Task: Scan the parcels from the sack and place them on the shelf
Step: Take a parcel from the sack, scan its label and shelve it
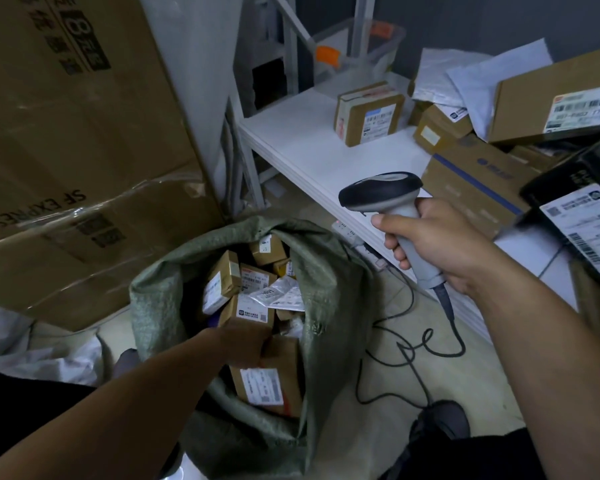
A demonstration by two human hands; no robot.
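An open green woven sack (326, 289) stands on the floor, filled with several small brown parcels. My left hand (243, 342) reaches into the sack and grips the top edge of a brown cardboard parcel (274, 379) with a white label. My right hand (437, 244) holds a grey barcode scanner (388, 192) by its handle, raised over the front edge of the white shelf (312, 147), head pointing left. On the shelf stand a taped brown box (368, 112) and a heap of parcels (471, 181) at the right.
Large stacked cardboard cartons (77, 150) wall off the left side. The scanner's black cable (413, 348) loops across the floor beside the sack. A black parcel with a white label (582, 209) overhangs at the right. My shoe (440, 420) is near the bottom.
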